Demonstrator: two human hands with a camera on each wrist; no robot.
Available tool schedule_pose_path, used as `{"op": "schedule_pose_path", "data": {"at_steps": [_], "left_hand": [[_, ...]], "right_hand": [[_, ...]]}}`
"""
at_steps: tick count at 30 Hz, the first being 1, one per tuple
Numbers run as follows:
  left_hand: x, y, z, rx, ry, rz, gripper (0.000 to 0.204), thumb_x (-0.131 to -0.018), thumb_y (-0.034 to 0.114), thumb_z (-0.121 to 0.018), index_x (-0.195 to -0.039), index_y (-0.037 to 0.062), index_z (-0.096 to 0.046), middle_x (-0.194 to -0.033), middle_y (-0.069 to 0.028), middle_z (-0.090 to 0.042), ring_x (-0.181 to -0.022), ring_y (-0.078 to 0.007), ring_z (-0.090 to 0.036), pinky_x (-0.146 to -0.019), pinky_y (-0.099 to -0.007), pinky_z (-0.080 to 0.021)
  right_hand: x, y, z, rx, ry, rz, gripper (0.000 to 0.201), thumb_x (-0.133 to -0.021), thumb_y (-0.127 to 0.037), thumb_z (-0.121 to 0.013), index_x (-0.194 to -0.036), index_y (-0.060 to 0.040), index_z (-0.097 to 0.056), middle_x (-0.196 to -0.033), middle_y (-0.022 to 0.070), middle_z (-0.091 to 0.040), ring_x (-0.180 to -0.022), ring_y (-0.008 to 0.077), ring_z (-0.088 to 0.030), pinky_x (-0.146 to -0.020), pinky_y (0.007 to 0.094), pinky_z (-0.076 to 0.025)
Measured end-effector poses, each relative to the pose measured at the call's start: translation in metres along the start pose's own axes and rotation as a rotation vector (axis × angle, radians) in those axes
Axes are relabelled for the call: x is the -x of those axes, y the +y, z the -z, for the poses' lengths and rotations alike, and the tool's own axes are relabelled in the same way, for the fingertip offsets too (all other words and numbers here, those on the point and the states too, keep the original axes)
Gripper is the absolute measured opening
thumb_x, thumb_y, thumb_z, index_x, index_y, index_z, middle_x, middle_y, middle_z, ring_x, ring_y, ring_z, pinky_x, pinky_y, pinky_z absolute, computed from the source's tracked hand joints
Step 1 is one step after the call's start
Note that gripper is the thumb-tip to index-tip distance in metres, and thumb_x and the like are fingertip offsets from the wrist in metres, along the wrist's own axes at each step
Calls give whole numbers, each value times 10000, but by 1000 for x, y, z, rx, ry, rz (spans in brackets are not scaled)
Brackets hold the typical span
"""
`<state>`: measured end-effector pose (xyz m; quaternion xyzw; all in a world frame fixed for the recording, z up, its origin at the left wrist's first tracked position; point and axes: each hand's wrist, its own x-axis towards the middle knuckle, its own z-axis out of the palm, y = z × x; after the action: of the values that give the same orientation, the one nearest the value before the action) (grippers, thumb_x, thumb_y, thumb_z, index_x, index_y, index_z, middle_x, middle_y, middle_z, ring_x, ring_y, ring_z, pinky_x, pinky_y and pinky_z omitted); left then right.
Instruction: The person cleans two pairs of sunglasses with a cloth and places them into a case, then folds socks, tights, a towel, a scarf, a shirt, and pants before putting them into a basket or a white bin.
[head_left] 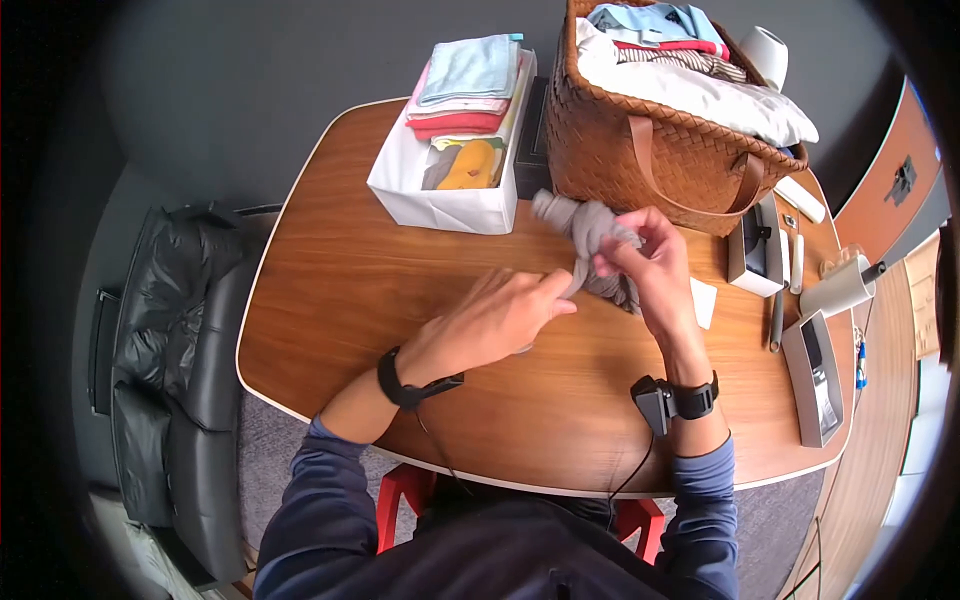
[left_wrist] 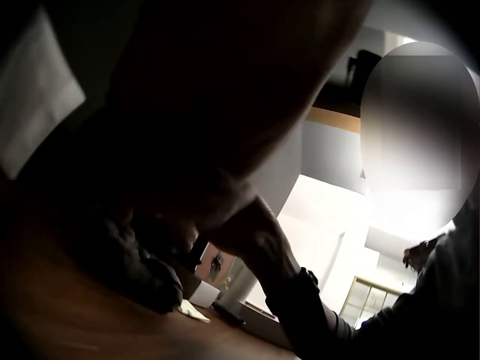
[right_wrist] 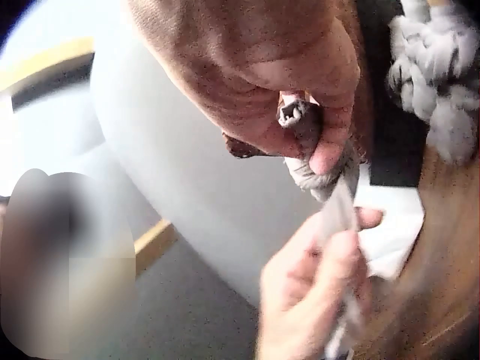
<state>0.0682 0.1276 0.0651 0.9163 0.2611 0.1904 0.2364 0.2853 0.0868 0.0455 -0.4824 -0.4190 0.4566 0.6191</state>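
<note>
My right hand [head_left: 655,265] grips a rolled grey cloth [right_wrist: 307,171], fingers and thumb curled round its coiled end. From below, my left hand [head_left: 500,315] pinches a loose, lighter strip [right_wrist: 341,214] that hangs from the roll, blurred by motion. Just beyond the hands on the table lies a bunched, knotted grey cloth [head_left: 570,212], which the right wrist view shows as a separate lumpy heap [right_wrist: 439,75]. The left wrist view is very dark, with only a dim outline of a cloth bundle [left_wrist: 142,270] beside the hands.
Behind the hands stands a white fabric box [head_left: 440,212] with folded cloths [head_left: 470,70]. A woven basket [head_left: 600,150] heaped with laundry is at the back right. Small open boxes [head_left: 815,380], a white card [head_left: 703,302] and a white cylinder [head_left: 838,290] lie along the right side.
</note>
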Motion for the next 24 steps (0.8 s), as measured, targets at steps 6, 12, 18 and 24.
{"op": "schedule_pose_path", "data": {"at_steps": [6,12,18,24], "left_hand": [[-6,-19,34,359,154,-82,127,-948,121,-730,-1033,29,-707,-948,-106,-722,-840,-196,-701,-751,-318,-552],[-1,-29,-20,733,181,42,345,-1124,321,-480,-1306,31,-525,-1053,-27,-632,-852,-109,-634,-744,-259,-536],[14,-13,-7,1123,-107,389,509,-1080,359,-572,-1450,50,-409,-999,-71,-636,-742,-117,-641,-638,-285,-547],[7,-21,28,983,83,480,608,-1031,300,-653,-1521,57,-387,-990,-63,-646,-737,-118,-631,-596,-265,-520]], "right_hand": [[8,-10,-4,162,-378,-131,207,-864,-17,-631,-1063,-17,-684,-844,-17,-662,-708,38,-574,-615,213,-461],[11,-6,-12,54,-349,-85,224,-867,3,-625,-1083,-10,-683,-881,-32,-656,-717,26,-557,-622,205,-447],[18,-3,-28,-29,-369,-38,270,-887,47,-608,-1149,8,-661,-942,-10,-671,-809,49,-608,-734,223,-504],[18,2,-26,124,-263,97,310,-913,65,-579,-1216,26,-631,-958,15,-683,-888,65,-624,-823,229,-509]]}}
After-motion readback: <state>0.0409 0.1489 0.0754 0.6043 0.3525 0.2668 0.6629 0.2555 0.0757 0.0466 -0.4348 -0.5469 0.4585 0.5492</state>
